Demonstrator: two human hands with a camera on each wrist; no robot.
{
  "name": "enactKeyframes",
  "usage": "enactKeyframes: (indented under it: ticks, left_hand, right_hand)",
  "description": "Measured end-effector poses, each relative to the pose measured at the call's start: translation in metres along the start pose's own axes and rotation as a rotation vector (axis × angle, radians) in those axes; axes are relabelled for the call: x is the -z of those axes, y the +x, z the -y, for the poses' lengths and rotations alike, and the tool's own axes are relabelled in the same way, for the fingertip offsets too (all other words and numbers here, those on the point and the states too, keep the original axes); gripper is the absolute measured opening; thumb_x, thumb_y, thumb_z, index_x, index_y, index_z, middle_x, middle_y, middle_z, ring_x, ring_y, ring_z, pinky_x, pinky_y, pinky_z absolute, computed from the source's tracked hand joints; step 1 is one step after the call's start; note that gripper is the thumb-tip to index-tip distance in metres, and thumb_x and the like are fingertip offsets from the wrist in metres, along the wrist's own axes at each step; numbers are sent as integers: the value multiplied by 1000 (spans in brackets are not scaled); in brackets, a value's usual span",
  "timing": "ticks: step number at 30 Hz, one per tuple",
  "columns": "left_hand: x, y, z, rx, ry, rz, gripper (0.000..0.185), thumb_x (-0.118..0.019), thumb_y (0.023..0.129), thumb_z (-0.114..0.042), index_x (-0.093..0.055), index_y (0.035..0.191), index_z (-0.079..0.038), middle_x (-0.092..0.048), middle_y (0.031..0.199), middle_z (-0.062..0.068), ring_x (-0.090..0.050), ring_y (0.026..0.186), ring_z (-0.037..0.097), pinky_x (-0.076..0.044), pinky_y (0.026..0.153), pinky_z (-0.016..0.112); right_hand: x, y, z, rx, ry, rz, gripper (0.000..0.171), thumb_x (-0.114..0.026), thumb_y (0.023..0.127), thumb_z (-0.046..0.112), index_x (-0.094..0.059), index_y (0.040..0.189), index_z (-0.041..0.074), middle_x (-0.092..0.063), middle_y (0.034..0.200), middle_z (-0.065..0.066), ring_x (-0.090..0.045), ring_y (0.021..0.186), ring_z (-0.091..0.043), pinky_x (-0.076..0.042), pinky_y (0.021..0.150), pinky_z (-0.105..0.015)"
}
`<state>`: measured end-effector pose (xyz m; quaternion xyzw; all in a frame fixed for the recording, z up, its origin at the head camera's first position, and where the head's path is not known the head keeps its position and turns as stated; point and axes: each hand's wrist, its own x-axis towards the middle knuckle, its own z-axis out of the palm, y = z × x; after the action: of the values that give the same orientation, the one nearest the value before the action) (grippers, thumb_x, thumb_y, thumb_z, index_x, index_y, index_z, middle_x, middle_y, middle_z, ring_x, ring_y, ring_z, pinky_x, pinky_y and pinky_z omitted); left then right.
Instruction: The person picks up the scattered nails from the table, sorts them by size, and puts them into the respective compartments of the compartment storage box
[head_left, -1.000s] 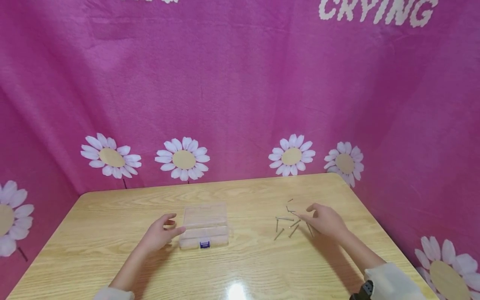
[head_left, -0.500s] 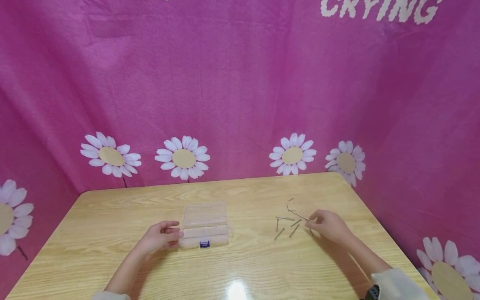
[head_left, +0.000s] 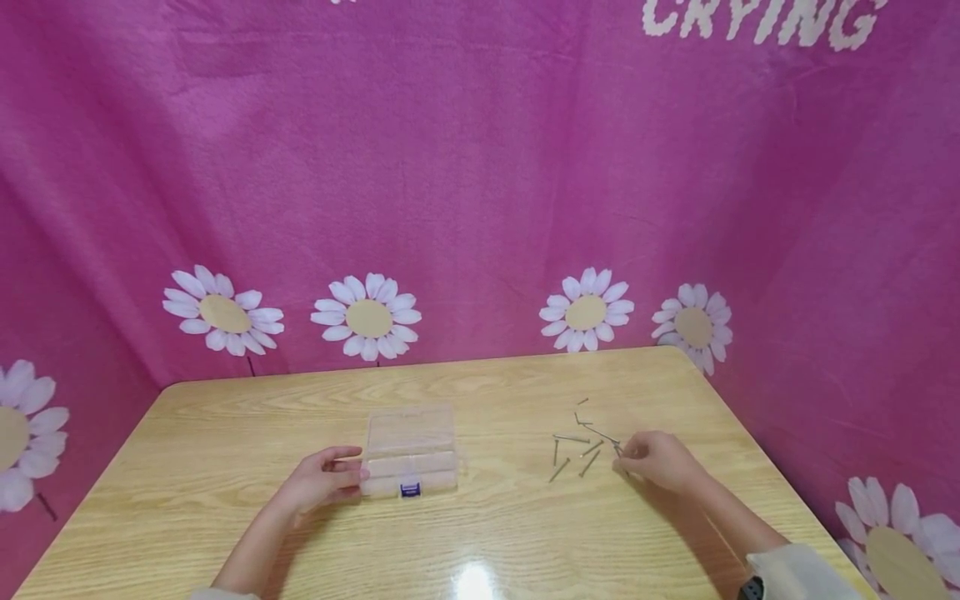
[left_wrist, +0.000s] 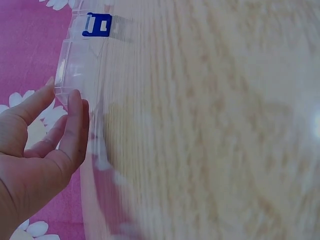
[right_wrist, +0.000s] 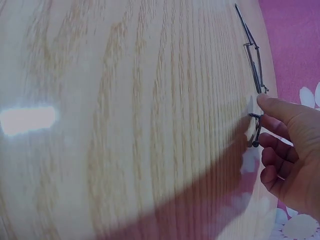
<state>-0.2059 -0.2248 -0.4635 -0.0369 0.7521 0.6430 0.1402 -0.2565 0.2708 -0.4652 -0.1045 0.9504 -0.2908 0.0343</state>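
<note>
From where I stand, nearest is the shiny wooden table (head_left: 480, 533), with a sleeve cuff at each front corner. Just beyond, the left hand (head_left: 318, 482) rests against the left end of a clear plastic organizer box (head_left: 410, 450), thumb and fingers loosely curved with their tips touching its wall, not wrapped round it; the box is shut, its blue latch (head_left: 408, 489) on the near face, to the right of those fingertips. Level with it, the right hand (head_left: 660, 460) has its thumb and forefinger pinched narrow on a nail (right_wrist: 256, 131), the other fingers curled beneath; in the right wrist view that nail sits right at the fingertips (right_wrist: 265, 102), low over the wood. To do this pickup well, I judge the pinch should close near the nail's middle and lift straight up, so the thin shank neither rolls away nor drags its neighbours, while the left hand steadies the box from sliding. The loose nails (head_left: 577, 446) lie scattered left of and beyond the right fingertips, well apart from the box. Counting: one box, one latch, two hands, and about eight nails on the wood besides the pinched one, though the far ones are too small to count surely. Behind hangs a pink daisy-print cloth (head_left: 480, 208).
</note>
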Motion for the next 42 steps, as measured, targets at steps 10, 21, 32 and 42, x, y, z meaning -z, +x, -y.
enactKeyframes:
  ticks: [10, 21, 32, 42]
  left_hand:
    - [-5, 1, 5, -21, -15, -10, 62, -63, 84, 4, -31, 136, 15, -57, 112, 28, -62, 86, 14, -58, 79, 35]
    - [-5, 2, 7, -72, 58, -28, 65, -67, 81, 2, -34, 137, 11, -58, 110, 27, -61, 85, 13, -58, 75, 32]
    - [-7, 2, 8, -86, 79, -65, 61, -67, 82, 1, -39, 137, 7, -54, 113, 28, -60, 87, 16, -59, 75, 34]
    - [-6, 2, 8, -86, 92, -45, 62, -67, 83, -1, -38, 137, 7, -54, 110, 25, -59, 84, 14, -58, 76, 34]
  right_hand:
    - [-2, -1, 1, 13, -5, 0, 14, -72, 80, 20, -66, 77, 8, -61, 65, 2, -52, 57, -11, -46, 57, -26]
    - [2, 3, 0, 54, -8, 15, 9, -69, 82, 16, -67, 79, 7, -60, 65, 1, -51, 57, -9, -45, 56, -24]
    - [2, 2, -3, 75, 50, 4, 12, -66, 82, 14, -67, 79, 2, -62, 67, -1, -52, 57, -9, -46, 55, -25]
    - [5, 5, 3, 10, 69, 23, 13, -67, 84, 16, -68, 85, 3, -63, 73, -4, -52, 60, -11, -46, 57, -25]
